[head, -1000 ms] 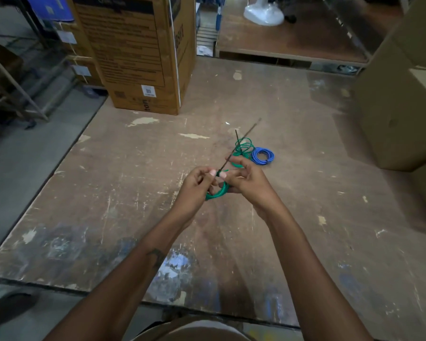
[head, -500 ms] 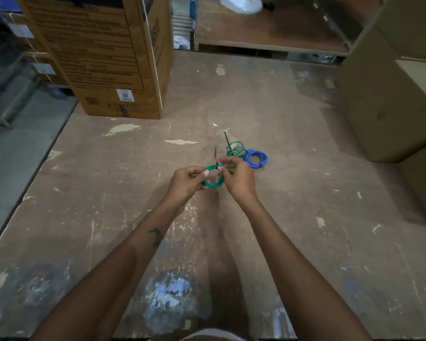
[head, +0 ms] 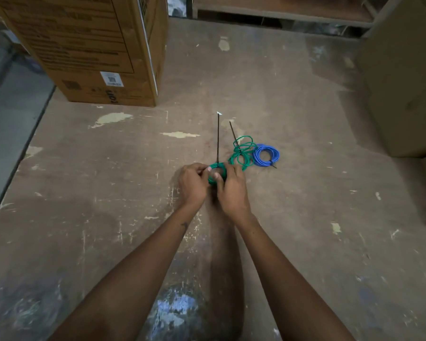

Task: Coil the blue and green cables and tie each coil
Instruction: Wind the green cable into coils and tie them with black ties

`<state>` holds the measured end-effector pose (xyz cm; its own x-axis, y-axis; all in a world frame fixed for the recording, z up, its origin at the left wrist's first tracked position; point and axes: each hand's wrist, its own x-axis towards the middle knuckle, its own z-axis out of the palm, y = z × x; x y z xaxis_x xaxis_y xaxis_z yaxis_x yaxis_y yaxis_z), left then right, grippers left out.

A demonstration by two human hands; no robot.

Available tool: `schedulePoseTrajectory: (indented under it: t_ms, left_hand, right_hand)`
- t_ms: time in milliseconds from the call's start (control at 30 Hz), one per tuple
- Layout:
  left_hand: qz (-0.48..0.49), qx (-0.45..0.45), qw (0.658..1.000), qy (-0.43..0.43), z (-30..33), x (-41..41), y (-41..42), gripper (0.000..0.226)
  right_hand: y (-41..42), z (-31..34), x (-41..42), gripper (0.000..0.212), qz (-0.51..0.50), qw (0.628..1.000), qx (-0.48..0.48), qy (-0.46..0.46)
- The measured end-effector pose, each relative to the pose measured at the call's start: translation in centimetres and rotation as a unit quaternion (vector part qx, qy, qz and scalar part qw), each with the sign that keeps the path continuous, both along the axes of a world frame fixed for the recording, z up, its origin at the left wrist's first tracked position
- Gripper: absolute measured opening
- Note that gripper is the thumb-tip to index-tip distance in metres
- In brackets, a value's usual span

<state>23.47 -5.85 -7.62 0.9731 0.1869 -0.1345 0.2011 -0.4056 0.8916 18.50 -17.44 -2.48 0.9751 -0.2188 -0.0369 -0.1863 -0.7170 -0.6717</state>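
Note:
A small green cable coil point(head: 216, 168) is held between both hands just above the worn wooden platform point(head: 108, 193). My left hand point(head: 191, 185) pinches its left side and my right hand point(head: 233, 190) grips its right side. A black zip tie point(head: 218, 139) stands up from the coil, its long tail pointing away from me. Just beyond, a second green coil point(head: 241, 151) lies on the platform with its own black tie tail point(head: 233, 131) sticking out. A tied blue coil point(head: 266, 155) lies to its right, touching it.
A large printed cardboard box point(head: 96, 45) stands at the back left of the platform. Plain cardboard boxes point(head: 403, 82) stand along the right side. The platform's left edge point(head: 22, 148) drops to a grey floor. Shelving runs along the back.
The head view has tilted and moved closer. The zip tie's tail now points straight up and away instead of slanting right, and my hands have closed in around the green coil.

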Motion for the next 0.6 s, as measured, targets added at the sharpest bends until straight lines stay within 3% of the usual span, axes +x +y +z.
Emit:
schedulePoseTrajectory:
  t_ms: [133,300,400,533,600]
  left_hand:
    - [0.010,-0.043,0.999,0.022,2.9,-0.2,-0.2,0.016]
    - [-0.003,-0.060,0.998,0.007,3.1,-2.2,0.1,0.032]
    - [-0.029,-0.046,0.998,-0.028,3.5,-3.8,-0.1,0.026]
    - [-0.059,-0.062,0.994,-0.065,3.9,-4.9,-0.3,0.030]
    - [-0.059,-0.080,0.993,-0.058,4.2,-4.7,-0.3,0.027]
  right_hand:
    - [0.1,-0.6,-0.8,0.056,0.016,1.000,0.002,-0.006]
    - [0.2,-1.0,-1.8,0.050,0.024,1.000,-0.003,-0.008]
    - [0.3,-0.2,-2.1,0.052,0.029,1.000,-0.005,0.005]
    - [0.0,0.1,-2.6,0.048,0.060,0.993,-0.096,-0.044]
    - [-0.4,0.5,-3.0,0.049,0.077,0.995,-0.065,-0.011]
